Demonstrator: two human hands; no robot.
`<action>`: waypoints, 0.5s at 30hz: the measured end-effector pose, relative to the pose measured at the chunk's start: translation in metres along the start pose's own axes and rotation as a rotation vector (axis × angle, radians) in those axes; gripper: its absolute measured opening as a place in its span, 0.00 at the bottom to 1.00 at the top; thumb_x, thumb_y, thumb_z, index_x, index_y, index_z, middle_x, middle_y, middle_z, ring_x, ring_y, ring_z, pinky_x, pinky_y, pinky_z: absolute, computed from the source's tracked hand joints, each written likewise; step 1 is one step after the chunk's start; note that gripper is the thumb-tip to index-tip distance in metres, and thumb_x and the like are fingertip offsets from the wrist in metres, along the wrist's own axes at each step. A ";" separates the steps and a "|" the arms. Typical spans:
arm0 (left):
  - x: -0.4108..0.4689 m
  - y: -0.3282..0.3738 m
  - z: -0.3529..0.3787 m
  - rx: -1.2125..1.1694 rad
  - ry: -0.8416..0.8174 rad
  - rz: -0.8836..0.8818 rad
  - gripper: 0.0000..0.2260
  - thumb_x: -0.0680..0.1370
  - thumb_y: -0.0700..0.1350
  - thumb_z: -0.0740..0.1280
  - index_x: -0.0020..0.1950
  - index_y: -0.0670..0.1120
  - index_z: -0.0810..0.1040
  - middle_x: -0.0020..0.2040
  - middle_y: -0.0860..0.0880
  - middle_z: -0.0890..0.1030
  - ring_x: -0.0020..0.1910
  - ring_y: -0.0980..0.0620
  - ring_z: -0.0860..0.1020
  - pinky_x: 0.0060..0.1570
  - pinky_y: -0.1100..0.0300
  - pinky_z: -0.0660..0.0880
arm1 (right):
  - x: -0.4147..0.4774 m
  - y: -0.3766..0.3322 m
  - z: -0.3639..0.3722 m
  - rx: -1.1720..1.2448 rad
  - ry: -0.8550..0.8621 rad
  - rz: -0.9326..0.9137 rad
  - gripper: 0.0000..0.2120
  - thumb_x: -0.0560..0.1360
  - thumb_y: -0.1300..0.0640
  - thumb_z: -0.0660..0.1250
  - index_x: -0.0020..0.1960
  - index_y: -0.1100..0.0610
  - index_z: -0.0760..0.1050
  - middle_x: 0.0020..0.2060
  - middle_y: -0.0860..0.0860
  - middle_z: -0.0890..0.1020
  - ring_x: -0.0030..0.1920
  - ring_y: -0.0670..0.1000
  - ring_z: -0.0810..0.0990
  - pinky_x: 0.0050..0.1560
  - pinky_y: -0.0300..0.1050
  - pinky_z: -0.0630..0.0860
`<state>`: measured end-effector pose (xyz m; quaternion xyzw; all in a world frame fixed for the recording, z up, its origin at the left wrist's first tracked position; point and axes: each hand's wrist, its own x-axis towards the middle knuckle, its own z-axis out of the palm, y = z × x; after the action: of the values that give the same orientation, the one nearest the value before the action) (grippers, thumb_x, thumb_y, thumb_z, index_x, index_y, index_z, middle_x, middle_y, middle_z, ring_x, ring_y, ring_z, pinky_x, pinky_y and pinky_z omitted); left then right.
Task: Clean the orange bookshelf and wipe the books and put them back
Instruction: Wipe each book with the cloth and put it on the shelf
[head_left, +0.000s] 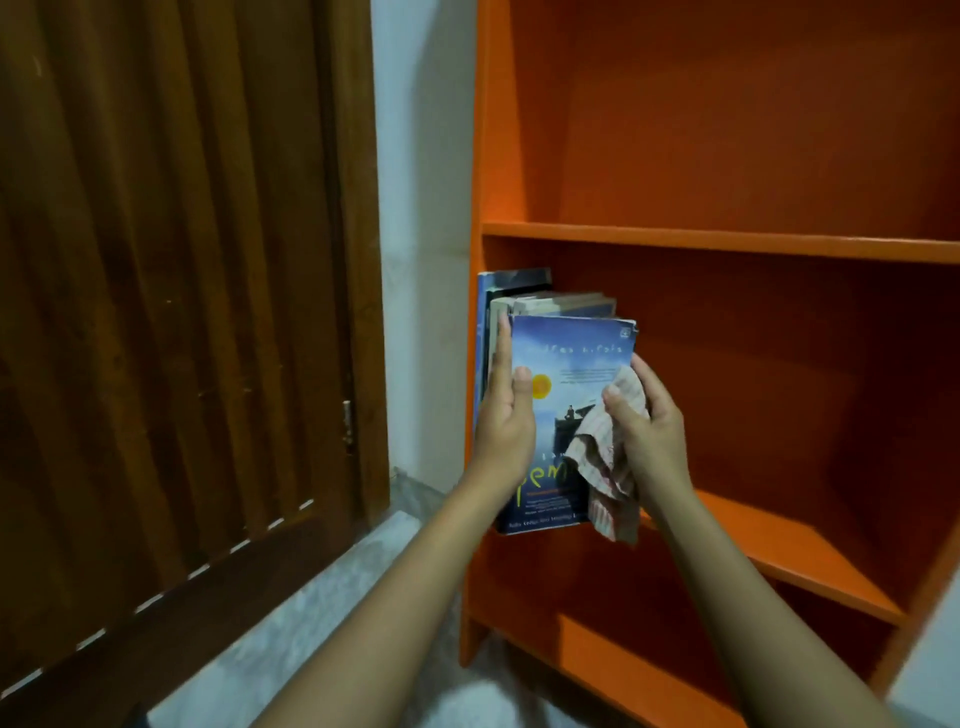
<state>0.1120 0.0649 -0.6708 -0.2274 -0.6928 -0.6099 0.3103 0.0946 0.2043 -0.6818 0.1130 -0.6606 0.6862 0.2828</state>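
At the left end of the bookshelf's (727, 241) middle shelf, a blue book (571, 358) is held upright just in front of the other books (561, 304), cover facing the person. The left hand (506, 431) clamps its spine edge, thumb on the cover and fingers behind, likely to steady it. The right hand (652, 431) curls its fingers round a bunched cloth (597, 452) against the book's right edge, apparently to wipe the cover before shelving.
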 end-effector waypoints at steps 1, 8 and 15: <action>0.006 -0.004 0.011 0.014 -0.017 0.016 0.23 0.84 0.40 0.50 0.74 0.55 0.43 0.73 0.62 0.47 0.72 0.69 0.50 0.62 0.83 0.50 | 0.007 0.003 -0.006 -0.001 0.023 -0.011 0.22 0.76 0.61 0.67 0.68 0.53 0.69 0.65 0.53 0.75 0.64 0.48 0.74 0.64 0.47 0.72; 0.037 -0.057 0.061 0.234 -0.015 0.090 0.30 0.83 0.45 0.53 0.72 0.56 0.31 0.74 0.59 0.30 0.74 0.60 0.34 0.75 0.58 0.39 | 0.062 0.040 -0.018 -0.034 0.095 -0.056 0.18 0.79 0.62 0.61 0.68 0.56 0.69 0.63 0.45 0.74 0.62 0.45 0.73 0.64 0.47 0.70; 0.043 -0.097 0.076 0.441 -0.008 0.138 0.34 0.82 0.47 0.53 0.71 0.56 0.26 0.74 0.59 0.29 0.74 0.56 0.31 0.71 0.62 0.30 | 0.093 0.087 -0.012 0.046 0.062 0.001 0.17 0.79 0.65 0.60 0.58 0.45 0.72 0.51 0.39 0.79 0.50 0.35 0.79 0.49 0.30 0.75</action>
<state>0.0025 0.1223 -0.7134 -0.2035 -0.7935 -0.4200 0.3907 -0.0250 0.2410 -0.7075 0.0978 -0.6357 0.7044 0.3002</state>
